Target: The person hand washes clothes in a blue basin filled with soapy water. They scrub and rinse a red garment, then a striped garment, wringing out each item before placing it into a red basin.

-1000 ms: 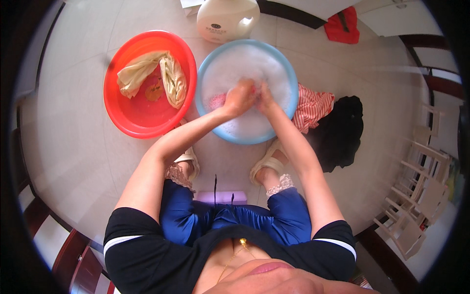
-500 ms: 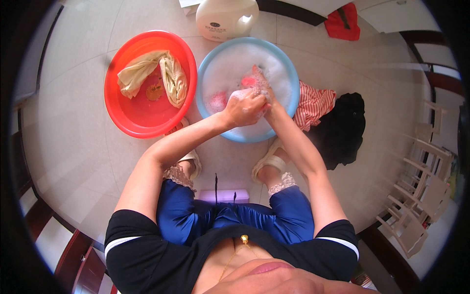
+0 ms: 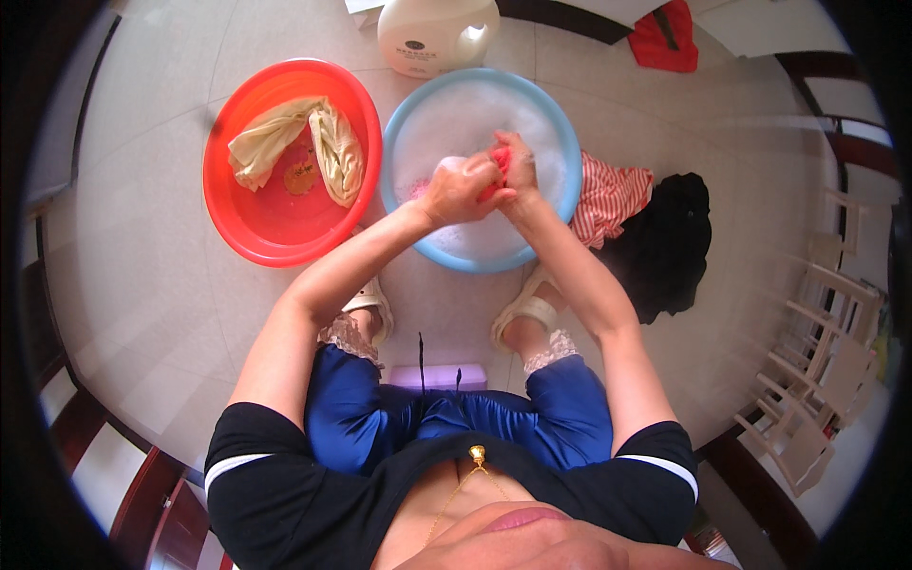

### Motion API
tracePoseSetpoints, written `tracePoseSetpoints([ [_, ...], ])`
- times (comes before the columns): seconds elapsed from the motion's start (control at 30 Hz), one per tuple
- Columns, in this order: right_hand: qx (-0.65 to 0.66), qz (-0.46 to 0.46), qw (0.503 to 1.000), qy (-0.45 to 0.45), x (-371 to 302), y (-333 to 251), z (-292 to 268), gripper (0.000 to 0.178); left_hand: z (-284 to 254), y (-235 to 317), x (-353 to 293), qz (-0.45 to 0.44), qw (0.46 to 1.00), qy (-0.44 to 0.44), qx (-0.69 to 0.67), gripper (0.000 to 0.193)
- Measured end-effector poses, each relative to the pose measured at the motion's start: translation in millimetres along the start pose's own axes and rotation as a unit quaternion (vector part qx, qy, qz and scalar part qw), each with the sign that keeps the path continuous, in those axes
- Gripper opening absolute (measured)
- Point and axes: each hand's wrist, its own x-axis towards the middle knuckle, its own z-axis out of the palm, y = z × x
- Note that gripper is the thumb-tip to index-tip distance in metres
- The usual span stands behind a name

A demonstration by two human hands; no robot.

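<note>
Over a light-blue basin (image 3: 401,228) filled with white suds, my two hands meet around a wet red-pink cloth (image 3: 500,163). My left hand (image 3: 463,188) is closed on it, with foam on the knuckles. My right hand (image 3: 516,163) grips the same cloth from the other side, its fingers curled over it. Most of the cloth is hidden inside the hands, so what garment it is cannot be told. A further pinkish patch shows through the foam beside my left wrist.
A red basin (image 3: 220,204) at the left holds a twisted cream cloth (image 3: 334,152). A large cream detergent jug (image 3: 432,43) stands behind the blue basin. Right of it lie a red-and-white striped cloth (image 3: 608,195) and a black garment (image 3: 670,247). Farther right stands a pale chair-like frame (image 3: 826,351).
My hands have come up and closed together on the red-pink cloth, which was lower in the suds before. More of it now shows between the fingers.
</note>
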Motion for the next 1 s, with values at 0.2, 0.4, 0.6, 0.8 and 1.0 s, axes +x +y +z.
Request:
tracePoseSetpoints([
  [0.2, 0.139, 0.058, 0.984, -0.099, -13, -48, 27, 0.038, 0, -8, 0, -0.061, 0.968, 0.167, -0.178, 0.052],
  [0.4, 0.137, 0.047, 0.951, -0.275, -43, -83, 39, 0.036, -15, -38, -18, -0.344, 0.912, -0.024, -0.223, 0.017],
  [0.6, -0.353, -0.323, 0.875, -0.07, -34, -65, -20, 0.011, -26, -46, -7, -0.509, 0.804, -0.023, -0.307, 0.027],
  [0.8, -0.765, -0.383, 0.514, -0.063, -12, -7, -80, 0.049, 7, -69, -30, -0.485, 0.872, -0.069, -0.026, 0.065],
  [1.0, -0.893, -0.129, 0.419, -0.098, -10, 20, -74, 0.048, 25, -56, -27, -0.367, 0.885, -0.244, 0.151, 0.045],
])
